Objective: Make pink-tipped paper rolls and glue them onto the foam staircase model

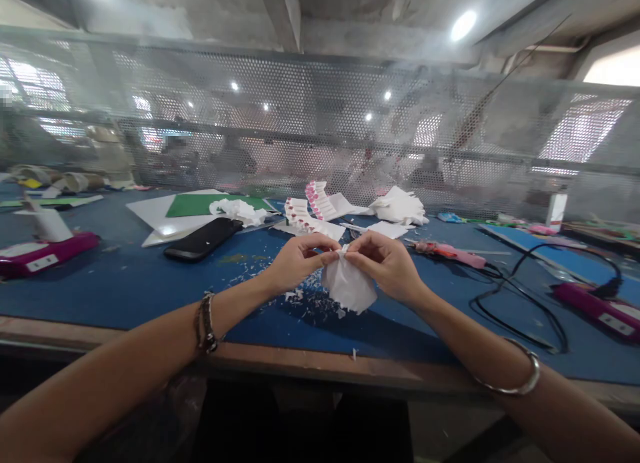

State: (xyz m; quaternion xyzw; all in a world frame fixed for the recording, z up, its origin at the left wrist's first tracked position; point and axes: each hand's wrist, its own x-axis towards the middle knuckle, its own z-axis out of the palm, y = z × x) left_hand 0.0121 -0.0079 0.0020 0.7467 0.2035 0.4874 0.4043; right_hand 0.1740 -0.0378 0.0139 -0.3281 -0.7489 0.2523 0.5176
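Item one on my feed: white paper piece [349, 286], held above the blue table [125, 283], pinched at its top by left hand [299, 261] and right hand [385, 263], fingertips closed on it together. Black phone [203, 239] lies left; white scraps [310, 296] below.

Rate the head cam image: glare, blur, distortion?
Head view: wide-angle bend curves the table edge and mesh; ceiling lamp and window blow out; behind the mesh all is hazy; left hand, right hand and the paper they pinch are sharp, evenly lit, with a soft shadow on the mat.
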